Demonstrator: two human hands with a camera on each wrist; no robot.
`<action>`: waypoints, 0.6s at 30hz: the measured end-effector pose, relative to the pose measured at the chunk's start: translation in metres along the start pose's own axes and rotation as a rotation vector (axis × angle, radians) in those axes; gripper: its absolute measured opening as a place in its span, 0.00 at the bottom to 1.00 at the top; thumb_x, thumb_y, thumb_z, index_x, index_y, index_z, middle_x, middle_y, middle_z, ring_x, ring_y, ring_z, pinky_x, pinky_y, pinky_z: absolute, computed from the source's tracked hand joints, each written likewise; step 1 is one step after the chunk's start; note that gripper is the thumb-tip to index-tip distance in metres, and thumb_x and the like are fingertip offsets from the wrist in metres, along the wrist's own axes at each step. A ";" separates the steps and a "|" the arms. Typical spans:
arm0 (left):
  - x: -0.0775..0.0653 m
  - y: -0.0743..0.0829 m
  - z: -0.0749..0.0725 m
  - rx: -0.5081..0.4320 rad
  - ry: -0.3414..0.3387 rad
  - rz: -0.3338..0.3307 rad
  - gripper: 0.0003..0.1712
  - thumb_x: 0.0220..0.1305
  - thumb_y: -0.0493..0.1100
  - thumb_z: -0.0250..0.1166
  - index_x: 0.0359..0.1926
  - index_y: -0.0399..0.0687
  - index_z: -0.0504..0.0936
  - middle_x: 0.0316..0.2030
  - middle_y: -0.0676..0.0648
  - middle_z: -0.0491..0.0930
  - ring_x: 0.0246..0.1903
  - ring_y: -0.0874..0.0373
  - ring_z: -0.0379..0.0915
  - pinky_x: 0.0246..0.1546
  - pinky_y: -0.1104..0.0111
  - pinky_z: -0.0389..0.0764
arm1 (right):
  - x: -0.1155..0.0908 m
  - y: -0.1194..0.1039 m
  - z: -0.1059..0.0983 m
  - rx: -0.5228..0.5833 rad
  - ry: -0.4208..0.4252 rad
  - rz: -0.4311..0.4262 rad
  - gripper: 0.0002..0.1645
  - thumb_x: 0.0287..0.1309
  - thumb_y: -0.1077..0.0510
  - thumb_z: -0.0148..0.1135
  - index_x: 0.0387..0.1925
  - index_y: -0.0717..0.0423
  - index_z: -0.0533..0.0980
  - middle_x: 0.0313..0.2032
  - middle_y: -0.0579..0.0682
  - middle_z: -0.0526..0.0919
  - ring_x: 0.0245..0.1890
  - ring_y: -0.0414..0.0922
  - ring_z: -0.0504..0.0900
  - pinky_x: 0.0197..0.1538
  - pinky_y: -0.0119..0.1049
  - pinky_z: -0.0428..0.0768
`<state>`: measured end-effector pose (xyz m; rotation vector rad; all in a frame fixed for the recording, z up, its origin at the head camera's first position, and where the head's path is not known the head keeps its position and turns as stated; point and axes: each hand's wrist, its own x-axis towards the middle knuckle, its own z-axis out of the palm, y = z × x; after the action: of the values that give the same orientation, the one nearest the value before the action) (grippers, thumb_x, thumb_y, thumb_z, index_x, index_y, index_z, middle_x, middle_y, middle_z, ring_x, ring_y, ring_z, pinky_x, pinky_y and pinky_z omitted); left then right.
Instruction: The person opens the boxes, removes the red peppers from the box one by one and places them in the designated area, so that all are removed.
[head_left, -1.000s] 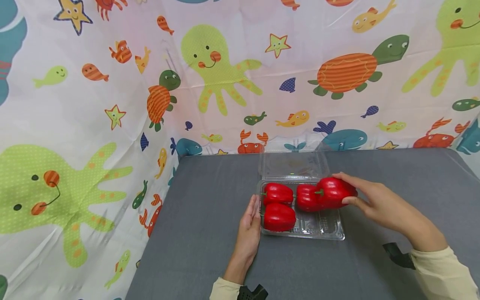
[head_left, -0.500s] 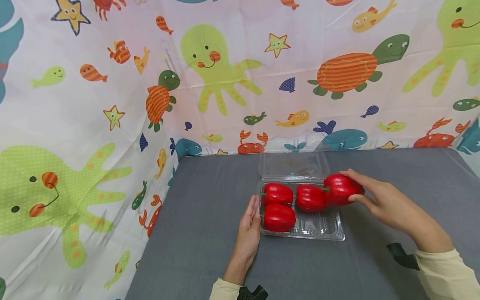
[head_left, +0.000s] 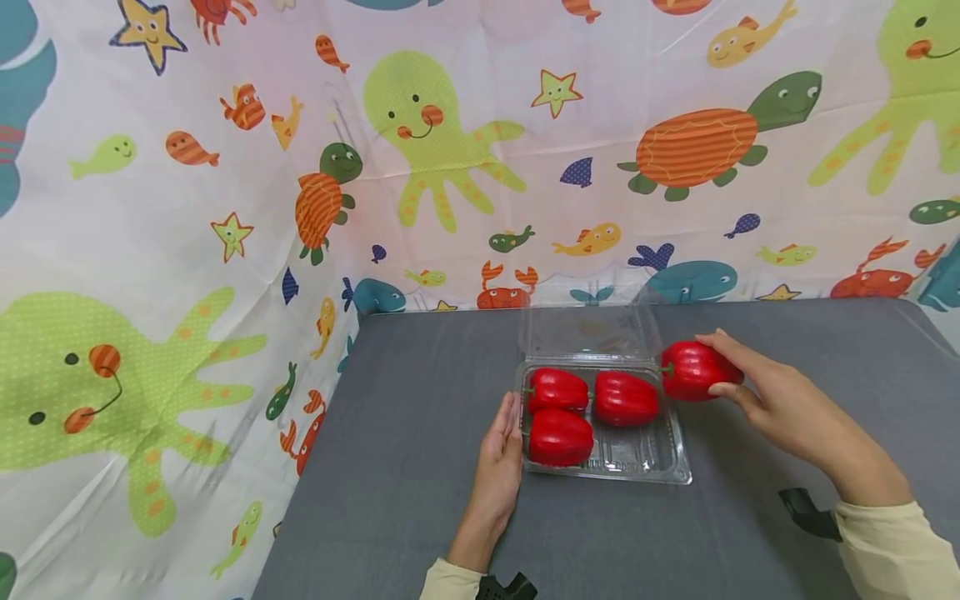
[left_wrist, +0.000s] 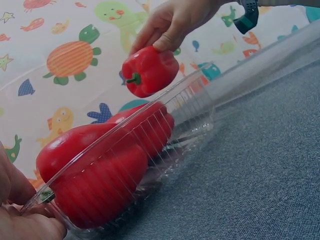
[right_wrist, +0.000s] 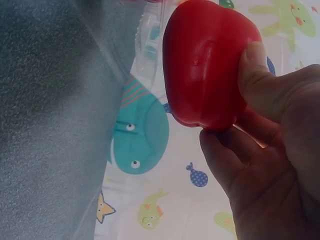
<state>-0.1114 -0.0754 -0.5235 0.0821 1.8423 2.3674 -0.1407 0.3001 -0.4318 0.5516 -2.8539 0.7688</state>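
My right hand [head_left: 783, 408] grips a red bell pepper [head_left: 696, 371] with thumb and fingers, its green stem pointing left. In the left wrist view this bell pepper [left_wrist: 152, 72] hangs above the container's rim. The right wrist view shows the thumb on one side of the pepper [right_wrist: 207, 65] and fingertips under its end. Three more red bell peppers [head_left: 626, 399] lie in a clear plastic clamshell container [head_left: 637, 458], two at the left and one at the upper middle. At its left side my left hand [head_left: 497, 467] pinches the rim between thumb and fingers.
The container's clear lid [head_left: 588, 332] lies folded back toward the rear. A grey cloth covers the table [head_left: 405, 417]. A curtain [head_left: 465, 250] printed with sea animals stands behind and at the left.
My right hand has moved right and slightly back with its pepper, from over the upper-middle pepper to past the container's right edge. My left hand has stayed in place.
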 end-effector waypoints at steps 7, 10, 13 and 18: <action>-0.001 0.001 -0.001 0.002 0.000 -0.004 0.37 0.83 0.32 0.46 0.86 0.51 0.48 0.84 0.52 0.50 0.83 0.57 0.44 0.77 0.65 0.56 | 0.000 0.005 0.003 -0.030 0.016 0.012 0.52 0.57 0.67 0.77 0.79 0.52 0.63 0.71 0.75 0.68 0.57 0.75 0.79 0.46 0.67 0.86; -0.001 0.001 0.000 -0.001 -0.001 -0.001 0.37 0.83 0.32 0.46 0.86 0.50 0.47 0.84 0.51 0.50 0.83 0.56 0.44 0.77 0.65 0.56 | 0.000 0.009 0.004 -0.034 0.023 0.014 0.52 0.57 0.67 0.77 0.79 0.53 0.63 0.71 0.76 0.67 0.57 0.76 0.79 0.46 0.68 0.86; 0.000 0.001 0.000 0.002 0.001 0.000 0.37 0.83 0.32 0.46 0.86 0.49 0.47 0.84 0.51 0.50 0.83 0.56 0.44 0.77 0.65 0.56 | -0.001 0.013 0.005 -0.027 0.021 0.026 0.51 0.57 0.68 0.76 0.79 0.54 0.63 0.72 0.76 0.66 0.58 0.77 0.77 0.46 0.68 0.86; 0.000 0.001 0.001 -0.003 0.001 -0.001 0.37 0.83 0.32 0.47 0.86 0.51 0.48 0.84 0.51 0.51 0.83 0.56 0.44 0.77 0.64 0.57 | 0.000 0.019 0.008 -0.023 0.003 0.049 0.51 0.58 0.69 0.75 0.79 0.54 0.62 0.73 0.76 0.65 0.62 0.78 0.73 0.47 0.69 0.85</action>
<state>-0.1111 -0.0749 -0.5228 0.0799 1.8388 2.3694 -0.1482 0.3110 -0.4470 0.4788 -2.8799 0.7426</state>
